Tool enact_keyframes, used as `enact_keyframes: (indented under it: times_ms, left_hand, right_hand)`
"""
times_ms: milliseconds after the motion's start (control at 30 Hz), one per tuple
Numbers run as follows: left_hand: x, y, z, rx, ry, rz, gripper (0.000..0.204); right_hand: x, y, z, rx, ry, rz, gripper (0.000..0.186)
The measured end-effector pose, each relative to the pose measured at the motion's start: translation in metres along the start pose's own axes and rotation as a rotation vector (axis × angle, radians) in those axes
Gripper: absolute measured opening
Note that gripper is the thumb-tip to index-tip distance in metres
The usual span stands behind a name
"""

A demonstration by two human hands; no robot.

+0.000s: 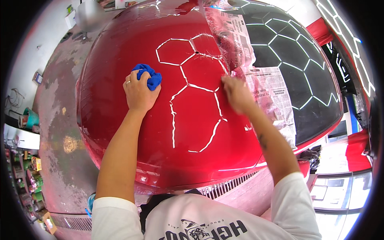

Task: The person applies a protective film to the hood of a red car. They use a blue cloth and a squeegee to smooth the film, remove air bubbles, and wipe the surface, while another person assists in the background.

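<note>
A glossy red car panel (192, 132) fills the middle and mirrors hexagonal lights. On its left part rests my left hand (140, 92), closed around a bunched blue cloth (151, 78). My right hand (239, 94) is at the edge where the red paint meets the newspaper (272, 90). Motion smears its fingers, so whether they grip anything does not show. Pink overspray marks the newspaper, which lies along the border of the dark glass (288, 56). Farther up that border, crinkled clear plastic film (220, 36) runs beside the sheets.
Grey stained floor (60, 120) stretches along the left, with a teal bucket (31, 119) near the wall. Shelved items (34, 180) stand at the lower left. A floor grate (232, 184) runs below the car's near edge. Glass panes (340, 192) are at the lower right.
</note>
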State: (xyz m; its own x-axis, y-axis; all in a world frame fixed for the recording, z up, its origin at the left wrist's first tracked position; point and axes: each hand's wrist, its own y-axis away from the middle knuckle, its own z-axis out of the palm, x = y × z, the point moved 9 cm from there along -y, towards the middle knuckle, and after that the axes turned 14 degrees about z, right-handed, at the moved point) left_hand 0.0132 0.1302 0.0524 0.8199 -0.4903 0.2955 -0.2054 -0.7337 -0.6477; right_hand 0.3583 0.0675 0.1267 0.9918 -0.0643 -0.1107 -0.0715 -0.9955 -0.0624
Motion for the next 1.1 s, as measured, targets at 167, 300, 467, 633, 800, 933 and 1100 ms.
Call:
enact_keyframes:
  times_ms: [167, 300, 467, 633, 800, 933, 1100]
  left_hand:
    - [0.001, -0.001, 0.000, 0.002, 0.003, -0.015, 0.037]
    - [-0.003, 0.003, -0.004, 0.015, -0.058, -0.005, 0.037]
    - [0.004, -0.001, -0.004, -0.026, 0.001, -0.010, 0.037]
    - [0.013, -0.005, -0.005, 0.032, 0.097, 0.049, 0.061]
    - [-0.004, -0.018, 0.014, -0.189, -0.042, -0.061, 0.073]
    - [0.044, -0.090, 0.048, -0.140, -0.037, 0.129, 0.067]
    - [0.191, -0.108, 0.079, 0.017, 0.331, 0.525, 0.046]
  right_hand:
    - [0.020, 0.196, 0.014, -0.042, 0.181, -0.009, 0.062]
    - [0.019, 0.182, 0.019, -0.087, 0.177, -0.015, 0.062]
    - [-0.001, -0.048, 0.038, 0.082, 0.189, 0.018, 0.060]
    - [0.004, -0.108, 0.039, 0.032, 0.158, 0.067, 0.059]
    - [0.002, 0.136, 0.012, -0.047, 0.205, -0.049, 0.058]
    - [0.029, 0.280, -0.041, -0.015, -0.229, 0.125, 0.057]
    - [0.078, 0.410, -0.034, 0.103, -0.731, 0.522, 0.057]
